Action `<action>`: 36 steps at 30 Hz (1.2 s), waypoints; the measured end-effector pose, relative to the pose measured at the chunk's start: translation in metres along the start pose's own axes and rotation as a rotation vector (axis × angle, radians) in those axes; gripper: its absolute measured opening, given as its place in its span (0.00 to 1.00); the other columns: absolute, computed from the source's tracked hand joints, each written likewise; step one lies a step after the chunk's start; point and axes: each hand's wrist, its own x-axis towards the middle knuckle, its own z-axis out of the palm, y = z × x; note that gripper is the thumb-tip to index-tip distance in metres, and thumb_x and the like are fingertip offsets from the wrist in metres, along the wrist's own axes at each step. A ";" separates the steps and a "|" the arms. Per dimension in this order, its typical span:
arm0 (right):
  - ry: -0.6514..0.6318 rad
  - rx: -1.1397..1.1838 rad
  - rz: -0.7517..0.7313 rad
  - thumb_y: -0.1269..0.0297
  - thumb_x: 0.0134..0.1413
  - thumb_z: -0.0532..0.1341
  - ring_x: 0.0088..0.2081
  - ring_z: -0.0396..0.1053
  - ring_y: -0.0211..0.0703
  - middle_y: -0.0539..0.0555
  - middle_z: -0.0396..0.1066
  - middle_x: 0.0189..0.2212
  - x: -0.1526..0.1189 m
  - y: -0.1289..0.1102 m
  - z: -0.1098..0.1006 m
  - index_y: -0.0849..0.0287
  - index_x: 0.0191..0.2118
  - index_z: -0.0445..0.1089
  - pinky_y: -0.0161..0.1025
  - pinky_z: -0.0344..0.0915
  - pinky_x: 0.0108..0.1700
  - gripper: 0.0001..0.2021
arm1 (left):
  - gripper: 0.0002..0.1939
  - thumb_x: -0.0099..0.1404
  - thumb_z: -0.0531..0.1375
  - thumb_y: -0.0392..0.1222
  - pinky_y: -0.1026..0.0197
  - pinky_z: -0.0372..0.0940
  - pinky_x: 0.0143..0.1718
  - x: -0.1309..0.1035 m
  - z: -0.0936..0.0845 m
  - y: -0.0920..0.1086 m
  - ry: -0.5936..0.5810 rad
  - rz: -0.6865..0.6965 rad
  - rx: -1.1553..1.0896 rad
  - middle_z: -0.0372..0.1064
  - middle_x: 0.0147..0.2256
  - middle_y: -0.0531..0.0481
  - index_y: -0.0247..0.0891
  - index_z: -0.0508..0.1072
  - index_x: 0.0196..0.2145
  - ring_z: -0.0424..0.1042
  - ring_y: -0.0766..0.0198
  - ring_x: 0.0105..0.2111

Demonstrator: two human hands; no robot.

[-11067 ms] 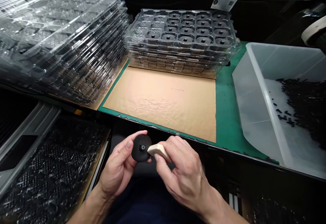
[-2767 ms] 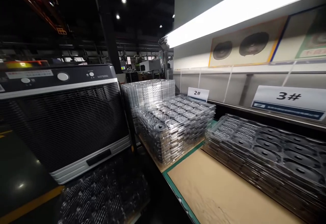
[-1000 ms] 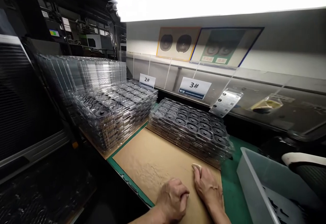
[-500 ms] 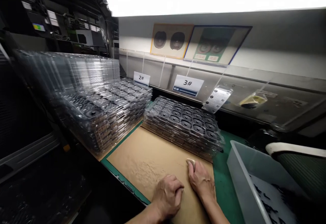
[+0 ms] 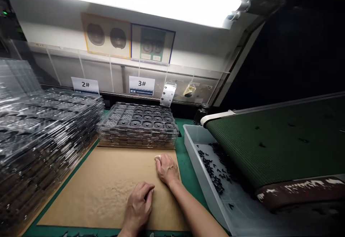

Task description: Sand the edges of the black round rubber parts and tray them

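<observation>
My left hand (image 5: 138, 205) rests curled on a sheet of brown cardboard (image 5: 81, 179), thumb against the bent fingers. Whatever may be inside it is hidden. Farther forward and to the right, my right hand (image 5: 167, 169) lies on the cardboard with its fingers folded in. A small pale thing (image 5: 157, 157) shows at its fingertips; I cannot make out its kind. Just beyond the hands stands a stack of clear plastic trays (image 5: 137, 136), with round black parts (image 5: 147, 125) in many of the top tray's pockets.
Taller stacks of clear trays (image 5: 64, 122) fill the left side. At the right, a translucent bin (image 5: 198, 172) holds many small black pieces (image 5: 211, 172), beneath the end of a green conveyor belt (image 5: 269, 140). Signs "2#" (image 5: 85, 85) and "3#" (image 5: 142, 85) hang behind.
The view has swung to the right, bringing the conveyor and the bin's black pieces into sight. Both hands stay closed on the cardboard in much the same places.
</observation>
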 end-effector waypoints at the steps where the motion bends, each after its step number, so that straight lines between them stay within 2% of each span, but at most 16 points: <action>1: 0.000 0.006 0.001 0.63 0.74 0.61 0.41 0.68 0.44 0.52 0.69 0.39 0.000 0.000 0.000 0.62 0.41 0.70 0.40 0.67 0.46 0.08 | 0.13 0.74 0.53 0.39 0.58 0.71 0.38 0.000 0.000 -0.001 0.001 0.005 0.001 0.77 0.33 0.48 0.42 0.79 0.39 0.77 0.58 0.35; 20: -0.013 0.000 0.007 0.64 0.74 0.63 0.43 0.70 0.44 0.53 0.70 0.40 0.002 0.001 0.002 0.62 0.41 0.71 0.42 0.71 0.48 0.08 | 0.11 0.73 0.55 0.38 0.60 0.72 0.38 0.000 0.001 -0.005 0.023 0.050 0.005 0.78 0.34 0.48 0.43 0.79 0.40 0.78 0.59 0.35; 36: -0.013 0.008 0.009 0.63 0.74 0.63 0.43 0.69 0.44 0.53 0.69 0.40 0.002 0.002 0.002 0.62 0.41 0.70 0.41 0.70 0.47 0.08 | 0.11 0.73 0.55 0.36 0.60 0.70 0.37 0.001 -0.001 -0.002 -0.002 0.036 0.014 0.77 0.33 0.48 0.42 0.78 0.39 0.77 0.59 0.35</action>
